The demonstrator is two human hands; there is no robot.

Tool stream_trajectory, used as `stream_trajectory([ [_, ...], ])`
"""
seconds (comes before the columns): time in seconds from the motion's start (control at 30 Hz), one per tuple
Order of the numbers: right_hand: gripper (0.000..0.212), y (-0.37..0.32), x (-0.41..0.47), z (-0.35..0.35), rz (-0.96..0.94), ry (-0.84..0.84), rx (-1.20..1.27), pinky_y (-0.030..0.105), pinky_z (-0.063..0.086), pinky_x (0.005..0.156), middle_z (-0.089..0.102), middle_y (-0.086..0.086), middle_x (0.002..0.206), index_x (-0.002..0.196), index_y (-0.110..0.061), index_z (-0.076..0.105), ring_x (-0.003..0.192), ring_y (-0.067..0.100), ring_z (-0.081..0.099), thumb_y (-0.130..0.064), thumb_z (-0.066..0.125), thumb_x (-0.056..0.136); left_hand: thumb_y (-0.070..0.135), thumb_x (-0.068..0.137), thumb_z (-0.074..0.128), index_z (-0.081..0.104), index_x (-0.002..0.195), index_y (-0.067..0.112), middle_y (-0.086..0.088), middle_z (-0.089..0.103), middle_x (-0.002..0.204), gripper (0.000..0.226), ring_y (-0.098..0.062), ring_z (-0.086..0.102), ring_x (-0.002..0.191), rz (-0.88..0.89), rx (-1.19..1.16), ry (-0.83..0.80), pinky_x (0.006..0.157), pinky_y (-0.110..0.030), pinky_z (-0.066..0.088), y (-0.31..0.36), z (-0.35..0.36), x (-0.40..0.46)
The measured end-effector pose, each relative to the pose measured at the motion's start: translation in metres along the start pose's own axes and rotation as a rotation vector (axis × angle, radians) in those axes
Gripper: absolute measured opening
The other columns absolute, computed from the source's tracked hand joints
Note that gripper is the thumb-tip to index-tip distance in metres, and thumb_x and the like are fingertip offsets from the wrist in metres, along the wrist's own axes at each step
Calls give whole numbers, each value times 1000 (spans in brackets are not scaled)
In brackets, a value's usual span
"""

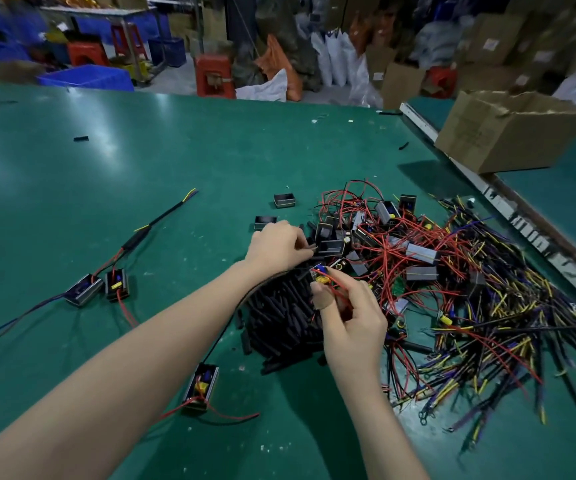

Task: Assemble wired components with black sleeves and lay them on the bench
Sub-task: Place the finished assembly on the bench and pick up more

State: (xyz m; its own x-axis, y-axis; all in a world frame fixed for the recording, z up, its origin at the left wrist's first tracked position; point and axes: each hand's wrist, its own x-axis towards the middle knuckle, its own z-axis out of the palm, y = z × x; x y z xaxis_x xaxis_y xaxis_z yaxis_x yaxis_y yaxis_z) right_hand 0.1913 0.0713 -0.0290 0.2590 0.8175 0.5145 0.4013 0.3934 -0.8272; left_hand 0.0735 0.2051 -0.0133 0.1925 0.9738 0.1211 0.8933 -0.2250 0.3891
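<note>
Left hand (277, 244) curled, pinching what looks like a short black sleeve (310, 247) at the fingertips. Right hand (350, 317) grips a small wired component (320, 274) with red leads, thumb up. Both sit over a heap of black sleeves (281, 323) on the green bench (141, 161). Tangled wire pile (459, 289) just right. Finished units (97, 287) lie well left, another (201, 386) under the left forearm. Cardboard box (508, 129) far right; cluttered storeroom beyond, blurred.
</note>
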Motion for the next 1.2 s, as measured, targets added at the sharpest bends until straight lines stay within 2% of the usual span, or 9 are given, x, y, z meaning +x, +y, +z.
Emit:
stream_trajectory([
  [0.13, 21, -2, -2, 2, -4, 26, 7, 7, 38, 70, 57, -6, 85, 107, -10, 69, 74, -5, 52, -9, 69, 86, 25, 79, 74, 67, 85, 18, -2, 62, 102, 11, -19, 57, 100, 170, -308, 202, 89, -33, 42, -5, -7, -21],
  [0.23, 22, -3, -3, 2, -9, 51, 0, 8, 37, 69, 54, -8, 82, 108, -11, 69, 73, -3, 50, -13, 68, 87, 19, 73, 80, 52, 84, 24, -2, 62, 95, 30, -15, 56, 89, 195, -434, 330, 80, -28, 43, -6, -10, -39],
  [0.33, 22, -1, -3, 2, -16, 91, -9, 9, 37, 70, 53, -11, 83, 109, -11, 69, 74, -2, 49, -14, 68, 87, 25, 70, 82, 48, 92, 26, 2, 60, 98, 41, -5, 52, 90, 178, -485, 364, 74, -9, 39, -9, -11, -50],
  [0.47, 23, 0, -5, 3, -16, 85, -10, 6, 36, 72, 52, -13, 82, 109, -13, 68, 76, -4, 50, -18, 67, 88, 23, 69, 83, 50, 104, 24, 3, 60, 104, 48, -1, 52, 93, 207, -490, 345, 76, -1, 34, -10, -17, -55],
  [0.57, 22, 1, -4, 2, -54, 86, -33, 6, 35, 71, 52, -9, 81, 109, -10, 69, 74, -2, 48, -16, 67, 88, 19, 70, 82, 54, 109, 18, 3, 61, 103, 49, -2, 54, 95, 219, -487, 345, 78, -4, 36, -7, -20, -58],
  [0.7, 23, 6, 4, -7, -141, 134, -129, 10, 37, 73, 50, 3, 85, 108, -3, 69, 74, 7, 47, -9, 66, 87, 14, 72, 81, 53, 107, 21, 8, 63, 99, 46, -9, 60, 93, 272, -529, 292, 85, -30, 49, 0, -29, -67],
  [0.9, 27, 10, 6, -15, -291, 69, -234, 19, 42, 68, 53, 4, 98, 110, -6, 71, 81, 8, 48, -1, 60, 86, 14, 75, 79, 54, 113, 24, 17, 62, 101, 47, 6, 59, 88, 385, -525, 68, 81, -12, 45, 9, -38, -85],
  [1.07, 32, 11, 5, -18, -302, 11, -217, 28, 46, 66, 58, 3, 94, 107, -8, 73, 81, 8, 52, 6, 60, 82, 11, 74, 79, 54, 118, 15, 15, 64, 99, 51, -20, 61, 85, 424, -421, 69, 76, -29, 47, 10, -44, -89],
  [1.2, 34, 11, 3, -18, -296, -56, -181, 23, 50, 73, 58, -6, 96, 104, -6, 73, 85, 2, 57, 14, 66, 78, 6, 75, 77, 56, 117, 11, 16, 63, 100, 47, -16, 62, 85, 441, -363, 66, 72, -29, 47, 9, -46, -89],
])
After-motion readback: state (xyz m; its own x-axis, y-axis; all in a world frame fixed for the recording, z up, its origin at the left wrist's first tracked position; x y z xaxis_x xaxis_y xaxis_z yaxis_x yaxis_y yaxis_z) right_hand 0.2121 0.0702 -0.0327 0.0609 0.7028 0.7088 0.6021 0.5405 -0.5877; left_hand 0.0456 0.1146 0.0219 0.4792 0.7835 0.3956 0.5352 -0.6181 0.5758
